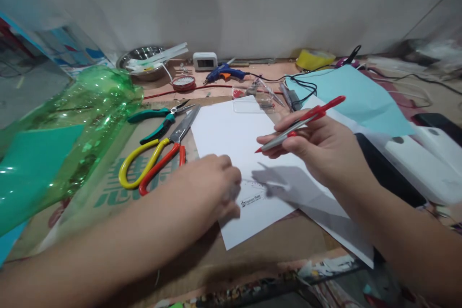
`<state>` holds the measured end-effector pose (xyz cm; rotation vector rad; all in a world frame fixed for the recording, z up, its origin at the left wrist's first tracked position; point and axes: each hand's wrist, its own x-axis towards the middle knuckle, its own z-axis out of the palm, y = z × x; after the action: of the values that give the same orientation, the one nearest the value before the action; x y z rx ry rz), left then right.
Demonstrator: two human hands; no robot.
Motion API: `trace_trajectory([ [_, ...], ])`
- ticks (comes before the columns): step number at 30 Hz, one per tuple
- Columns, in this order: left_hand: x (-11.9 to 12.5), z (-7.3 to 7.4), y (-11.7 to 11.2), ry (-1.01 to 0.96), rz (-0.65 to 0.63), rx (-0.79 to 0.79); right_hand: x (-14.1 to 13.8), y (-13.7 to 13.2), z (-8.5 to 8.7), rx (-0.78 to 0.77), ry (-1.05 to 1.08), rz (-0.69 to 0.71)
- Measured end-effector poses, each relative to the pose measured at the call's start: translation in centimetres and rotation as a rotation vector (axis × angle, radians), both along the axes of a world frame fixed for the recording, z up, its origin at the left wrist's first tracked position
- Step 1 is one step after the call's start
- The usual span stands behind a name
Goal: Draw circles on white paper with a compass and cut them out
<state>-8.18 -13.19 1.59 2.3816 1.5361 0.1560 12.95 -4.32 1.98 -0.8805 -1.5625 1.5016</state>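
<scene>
My right hand (pixel 306 142) is closed round a red-and-grey pen (pixel 285 138), its red tip pointing down and left, above a white sheet of paper (pixel 231 127). Against the sheet lies a clear plastic ruler (pixel 252 200) with black "Fashion Ruler" print; its outline is hard to see. My left hand (pixel 218 183), fingers curled and slightly blurred, pinches the ruler's left side. Just left of that hand rest scissors (pixel 159 161) with one yellow and one red handle. Green-handled pliers (pixel 164 120) sit behind them.
At the back stand a metal bowl (pixel 153 73), a small white digital clock (pixel 205 61) and a blue glue gun (pixel 225 73). Green plastic film (pixel 97 101) covers the left. Light blue paper (pixel 364 98), a dark phone-like slab (pixel 390 171) and white devices (pixel 415 159) lie right.
</scene>
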Motion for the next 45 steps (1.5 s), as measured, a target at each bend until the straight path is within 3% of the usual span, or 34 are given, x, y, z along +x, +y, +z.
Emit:
trace_trajectory([
  [4, 0.8, -0.9, -0.3, -0.015, -0.174, -0.034, 1.1, 1.5, -0.3, 0.096, -0.007, -0.103],
  [7, 1.7, -2.3, 0.2, -0.09, -0.137, -0.002, 1.3, 2.0, -1.1, 0.172, -0.091, -0.124],
  [10, 2.4, -3.0, 0.5, -0.047, -0.072, 0.042, 1.0, 2.1, -2.0, 0.19, -0.08, -0.096],
  [14, 1.6, -1.8, 0.8, -0.163, 0.074, 0.044, 0.3, 1.6, -2.7, 0.098, -0.066, 0.072],
  [18, -0.8, -0.3, 1.6, -0.385, 0.286, 0.301, -0.7, 0.6, -2.8, 0.22, -0.176, 0.19],
  [21, -1.7, -0.7, 2.1, -0.476, 0.245, 0.306, -1.8, 0.2, -3.2, 0.356, -0.206, 0.231],
  [25, -1.5, -1.9, 2.4, -0.443, 0.163, 0.258, -3.0, 0.2, -4.5, 0.483, -0.218, 0.18],
  [29, -1.6, -1.7, 2.7, -0.458, 0.18, 0.25, -3.0, 0.3, -5.5, 0.558, -0.228, 0.152],
  [35, -2.2, -0.6, 3.1, -0.459, 0.162, 0.138, -2.7, 0.1, -5.7, 0.583, -0.241, 0.15],
  [45, -2.9, -0.4, 3.7, -0.509, 0.122, 0.092, -2.7, -0.2, -5.6, 0.474, -0.293, 0.152],
])
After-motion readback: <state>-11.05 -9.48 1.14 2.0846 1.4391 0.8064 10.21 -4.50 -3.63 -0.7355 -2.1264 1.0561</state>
